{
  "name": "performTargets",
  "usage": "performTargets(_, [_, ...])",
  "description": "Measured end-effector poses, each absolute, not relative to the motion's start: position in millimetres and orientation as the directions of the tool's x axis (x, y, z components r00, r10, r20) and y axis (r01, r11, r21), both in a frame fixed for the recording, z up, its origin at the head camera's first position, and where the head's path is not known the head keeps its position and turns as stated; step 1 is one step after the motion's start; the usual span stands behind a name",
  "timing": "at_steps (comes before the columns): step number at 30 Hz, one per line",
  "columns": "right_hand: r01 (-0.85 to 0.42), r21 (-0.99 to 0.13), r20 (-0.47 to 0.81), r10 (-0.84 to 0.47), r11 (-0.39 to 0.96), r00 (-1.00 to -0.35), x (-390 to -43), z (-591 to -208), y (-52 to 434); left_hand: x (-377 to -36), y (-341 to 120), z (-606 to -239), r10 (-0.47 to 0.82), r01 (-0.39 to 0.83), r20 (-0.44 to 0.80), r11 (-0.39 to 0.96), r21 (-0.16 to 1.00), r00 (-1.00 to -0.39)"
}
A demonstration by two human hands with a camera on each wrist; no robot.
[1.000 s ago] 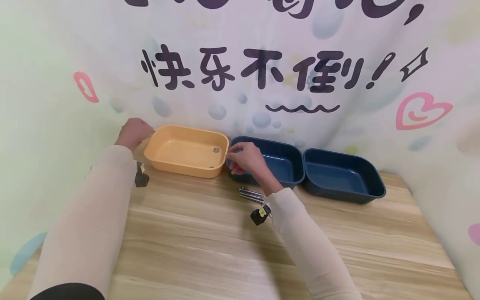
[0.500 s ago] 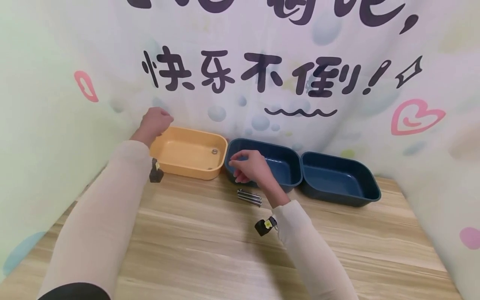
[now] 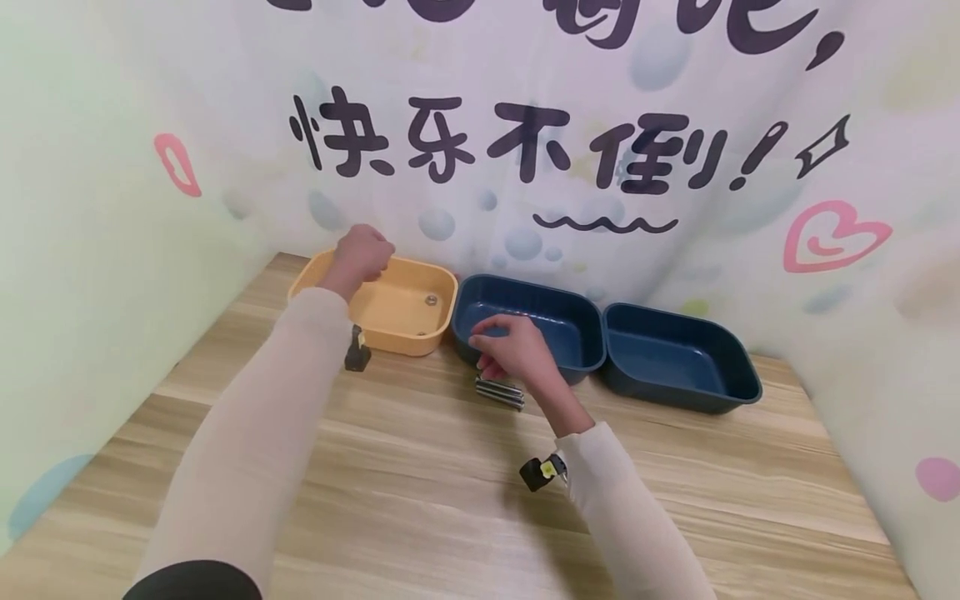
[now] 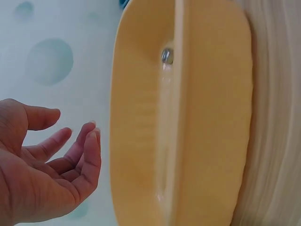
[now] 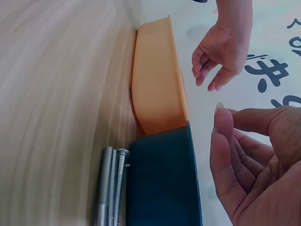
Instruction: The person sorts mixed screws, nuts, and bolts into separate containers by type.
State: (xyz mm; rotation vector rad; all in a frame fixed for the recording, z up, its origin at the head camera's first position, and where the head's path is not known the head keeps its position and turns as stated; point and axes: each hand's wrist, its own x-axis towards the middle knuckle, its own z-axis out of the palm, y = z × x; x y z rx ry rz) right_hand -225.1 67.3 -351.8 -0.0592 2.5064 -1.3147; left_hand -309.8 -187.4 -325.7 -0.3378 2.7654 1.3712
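My left hand (image 3: 363,253) hovers over the back left corner of an orange tray (image 3: 405,337). In the left wrist view the left hand (image 4: 51,165) is empty with loosely curled fingers beside the orange tray (image 4: 207,117). A small metal nut (image 3: 431,300) lies inside that tray. My right hand (image 3: 513,350) hangs over the front rim of the middle blue tray (image 3: 558,321), just above several metal bolts (image 3: 500,392) on the table. In the right wrist view the right hand (image 5: 249,160) holds nothing, its fingers relaxed, and the bolts (image 5: 110,188) lie against the blue tray (image 5: 162,183).
A second blue tray (image 3: 678,350) stands to the right, touching the middle one. All three trays line the back of the wooden table (image 3: 420,500). A printed cloth backdrop (image 3: 525,150) closes in the back and both sides.
My left hand has moved right, from outside the orange tray's left end to above its back corner. My right hand has drawn back and down towards the bolts.
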Motion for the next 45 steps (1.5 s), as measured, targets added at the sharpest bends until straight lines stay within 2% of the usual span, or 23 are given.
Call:
performTargets(17, [0.100, -0.823, -0.229, -0.166, 0.559, -0.959, -217, -369, 89, -311, -141, -332, -0.079, -0.298, -0.295, 0.456, 0.838, -0.952])
performTargets(33, [0.139, -0.818, -0.269, -0.156, 0.559, -0.950, -209, -393, 105, -310, -122, -351, -0.013, -0.341, -0.363, 0.375, 0.862, -0.932])
performTargets(40, [0.176, -0.791, -0.307, -0.132, 0.586, -0.943, -209, -405, 105, -318, -108, -360, -0.018, -0.366, -0.395, 0.415, 0.833, -0.918])
performTargets(45, [0.176, -0.786, -0.303, -0.122, 0.592, -0.945, -210, -411, 102, -324, -102, -364, 0.003, -0.359, -0.417, 0.504, 0.785, -0.909])
